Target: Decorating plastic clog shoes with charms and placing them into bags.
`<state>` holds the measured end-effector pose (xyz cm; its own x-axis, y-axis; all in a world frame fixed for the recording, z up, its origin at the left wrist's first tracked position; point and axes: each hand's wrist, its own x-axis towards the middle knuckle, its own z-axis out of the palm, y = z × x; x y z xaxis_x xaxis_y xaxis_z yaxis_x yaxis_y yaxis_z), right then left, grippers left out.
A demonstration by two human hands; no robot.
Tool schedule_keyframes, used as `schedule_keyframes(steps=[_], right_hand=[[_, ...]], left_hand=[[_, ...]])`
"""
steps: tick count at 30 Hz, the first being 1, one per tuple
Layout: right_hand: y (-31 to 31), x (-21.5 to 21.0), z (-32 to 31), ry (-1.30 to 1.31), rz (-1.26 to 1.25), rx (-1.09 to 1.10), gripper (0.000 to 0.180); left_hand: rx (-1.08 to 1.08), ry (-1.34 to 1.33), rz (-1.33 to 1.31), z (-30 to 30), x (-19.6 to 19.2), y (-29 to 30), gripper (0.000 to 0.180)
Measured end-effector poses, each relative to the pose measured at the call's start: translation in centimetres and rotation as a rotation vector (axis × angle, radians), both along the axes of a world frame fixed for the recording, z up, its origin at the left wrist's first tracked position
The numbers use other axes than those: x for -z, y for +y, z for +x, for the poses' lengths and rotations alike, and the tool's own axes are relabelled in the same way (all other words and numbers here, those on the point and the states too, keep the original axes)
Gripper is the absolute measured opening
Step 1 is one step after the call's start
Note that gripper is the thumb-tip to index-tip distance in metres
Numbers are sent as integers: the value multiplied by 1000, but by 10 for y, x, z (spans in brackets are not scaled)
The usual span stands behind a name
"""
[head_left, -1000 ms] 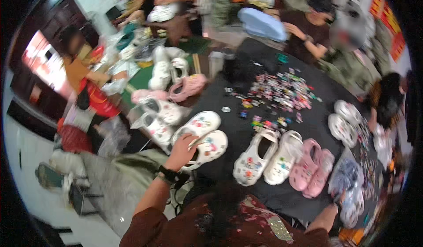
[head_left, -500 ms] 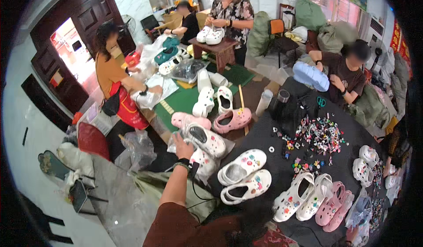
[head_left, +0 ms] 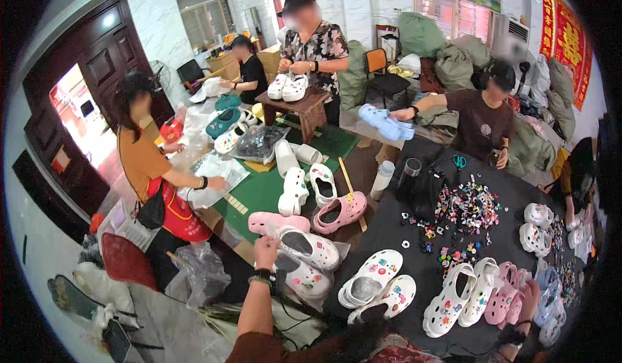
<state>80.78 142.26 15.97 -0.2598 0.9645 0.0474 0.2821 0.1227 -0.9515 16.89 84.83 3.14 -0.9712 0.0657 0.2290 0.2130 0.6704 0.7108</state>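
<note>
My left hand (head_left: pixel 264 253), fingers curled in, is at the heel end of a white clog (head_left: pixel 310 249) with charms and a clear liner inside. Whatever is between those fingers is too small to make out. Under this clog lies another white clog (head_left: pixel 307 279) in clear plastic, and behind it a pink clog (head_left: pixel 278 222). At the lower right my right hand (head_left: pixel 529 298) reaches up with its fingers stretched along the outer side of a pair of pink clogs (head_left: pixel 503 298). Beside that pair stand white clogs with charms (head_left: pixel 448 301).
A white charm-covered pair (head_left: pixel 376 275) lies mid-table, with scattered small charms (head_left: pixel 470 204) beyond. Across the black table a person (head_left: pixel 483 117) holds light-blue clogs (head_left: pixel 387 122). Others work around the green mat (head_left: pixel 265 191). A tumbler (head_left: pixel 383 175) stands near the far edge.
My left hand's spread fingers have curled in by the white clog. My right hand has come up beside the pink clogs. The person opposite has moved the light-blue clogs leftward. My view has shifted.
</note>
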Motion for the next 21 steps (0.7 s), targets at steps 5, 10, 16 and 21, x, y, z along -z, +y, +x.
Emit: schedule_keyframes(steps=[5,10,16,21], right_hand=[[-51,-42,-115,-499,609,-299,24],[-145,-115,-238,-274,382,-731,52],[-232,-183,-294,-127,835,-1068,89],[-253,-201,-294,-67,708,-1427,87]], left_hand=[[372,162,108,55,-117,42,15],[541,352,105,98,-220,49,13],[865,495,119,156,-323,79,25],[1132,551,310,198,-318,135,19]])
